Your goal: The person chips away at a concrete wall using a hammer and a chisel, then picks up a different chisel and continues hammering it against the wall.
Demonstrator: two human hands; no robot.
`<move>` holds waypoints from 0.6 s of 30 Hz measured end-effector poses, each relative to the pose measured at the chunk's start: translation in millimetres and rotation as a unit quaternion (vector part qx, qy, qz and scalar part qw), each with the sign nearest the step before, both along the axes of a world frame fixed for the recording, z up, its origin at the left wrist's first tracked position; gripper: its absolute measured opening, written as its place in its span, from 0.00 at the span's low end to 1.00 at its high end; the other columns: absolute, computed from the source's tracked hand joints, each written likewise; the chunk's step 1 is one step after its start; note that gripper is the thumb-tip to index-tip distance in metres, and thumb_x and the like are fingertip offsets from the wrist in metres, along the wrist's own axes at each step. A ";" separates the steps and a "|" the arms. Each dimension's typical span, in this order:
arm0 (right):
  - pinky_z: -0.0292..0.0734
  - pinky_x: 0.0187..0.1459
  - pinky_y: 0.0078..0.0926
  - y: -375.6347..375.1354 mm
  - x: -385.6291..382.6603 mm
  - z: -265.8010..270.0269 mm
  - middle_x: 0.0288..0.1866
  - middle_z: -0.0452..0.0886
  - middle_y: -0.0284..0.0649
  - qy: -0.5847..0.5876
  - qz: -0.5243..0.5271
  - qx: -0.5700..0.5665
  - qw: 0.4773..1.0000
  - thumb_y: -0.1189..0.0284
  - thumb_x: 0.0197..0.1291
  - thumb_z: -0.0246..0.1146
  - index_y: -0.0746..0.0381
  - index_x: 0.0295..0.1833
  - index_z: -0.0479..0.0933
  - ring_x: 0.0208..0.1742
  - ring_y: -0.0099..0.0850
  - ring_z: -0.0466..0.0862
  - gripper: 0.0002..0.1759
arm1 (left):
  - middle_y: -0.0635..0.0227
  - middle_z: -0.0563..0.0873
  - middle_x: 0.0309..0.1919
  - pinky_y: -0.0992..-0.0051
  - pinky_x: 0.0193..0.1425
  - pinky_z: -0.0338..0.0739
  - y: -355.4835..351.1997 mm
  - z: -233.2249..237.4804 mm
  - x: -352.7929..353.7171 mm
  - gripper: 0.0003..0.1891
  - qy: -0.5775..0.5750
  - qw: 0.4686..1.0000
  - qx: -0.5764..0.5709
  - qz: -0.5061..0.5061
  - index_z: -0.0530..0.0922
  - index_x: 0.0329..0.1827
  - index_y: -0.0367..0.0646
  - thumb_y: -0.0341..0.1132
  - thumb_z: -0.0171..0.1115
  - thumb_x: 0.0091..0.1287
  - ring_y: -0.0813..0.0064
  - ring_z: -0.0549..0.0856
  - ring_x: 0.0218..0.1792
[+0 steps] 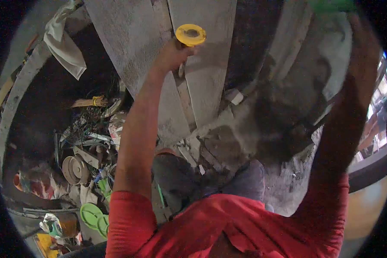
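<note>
My left hand (174, 55) is raised in front of the grey boards, its fingers closed round a yellow round thing with a dark centre (191, 35). What kind of thing this is, I cannot make out. A small pale strip (181, 70) shows just below the fingers. On the other side my right arm (346, 107) reaches up in shadow. My right hand (360, 26) is dark at the upper right edge, near a blurred green patch (331, 5); its fingers cannot be made out.
Two long grey boards (129, 47) stand ahead with a narrow strip between them. To the left lie tangled wires (88, 122), a round beige part (75, 170), green discs (91, 215) and a white cloth (64, 47). Rubble (235, 96) lies near the boards' foot.
</note>
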State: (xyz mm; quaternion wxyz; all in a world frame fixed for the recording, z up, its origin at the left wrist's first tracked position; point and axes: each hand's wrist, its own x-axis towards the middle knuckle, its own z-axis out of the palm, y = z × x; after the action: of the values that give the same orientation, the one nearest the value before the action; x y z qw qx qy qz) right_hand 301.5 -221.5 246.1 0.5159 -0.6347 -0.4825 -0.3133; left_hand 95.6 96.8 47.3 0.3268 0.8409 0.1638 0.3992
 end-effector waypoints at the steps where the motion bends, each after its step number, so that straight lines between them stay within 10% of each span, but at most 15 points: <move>1: 0.77 0.46 0.44 21.0 1.5 -27.3 0.41 0.82 0.55 -0.042 -0.075 -0.051 0.995 0.68 0.52 0.63 0.64 0.47 0.76 0.45 0.55 0.81 0.17 | 0.60 0.87 0.45 0.67 0.52 0.77 2.6 -3.9 0.9 0.23 0.014 1.000 -0.013 0.012 0.81 0.51 0.39 0.44 0.70 0.57 0.65 0.85 0.47; 4: 0.76 0.46 0.43 84.2 -16.0 -138.5 0.42 0.81 0.55 -0.093 -0.034 -0.278 0.955 0.68 0.52 0.63 0.65 0.47 0.76 0.45 0.54 0.81 0.17 | 0.60 0.87 0.46 0.66 0.52 0.78 -13.8 0.3 -2.9 0.22 -0.050 0.995 -0.075 -0.045 0.81 0.52 0.40 0.42 0.69 0.57 0.64 0.85 0.47; 8: 0.76 0.47 0.42 67.0 -23.9 -138.9 0.44 0.82 0.54 -0.054 -0.056 -0.481 0.873 0.68 0.52 0.63 0.64 0.48 0.76 0.45 0.55 0.80 0.17 | 0.61 0.87 0.45 0.67 0.51 0.78 35.5 -46.1 -6.7 0.22 0.128 0.989 0.013 0.077 0.80 0.52 0.39 0.40 0.69 0.56 0.65 0.86 0.46; 18: 0.77 0.43 0.34 -1.6 16.2 -212.5 0.38 0.83 0.44 0.215 0.051 -0.212 0.952 0.68 0.53 0.67 0.64 0.49 0.76 0.38 0.35 0.82 0.19 | 0.66 0.87 0.41 0.72 0.48 0.77 -60.5 -30.7 -46.6 0.19 -0.083 0.989 -0.104 0.058 0.81 0.48 0.38 0.36 0.69 0.55 0.74 0.85 0.43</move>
State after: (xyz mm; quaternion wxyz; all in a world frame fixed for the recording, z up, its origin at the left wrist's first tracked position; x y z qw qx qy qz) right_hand 317.7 -223.0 33.7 0.4763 -0.7561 -0.4476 -0.0332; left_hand 49.0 36.3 16.6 0.4015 0.7550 0.2251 0.4670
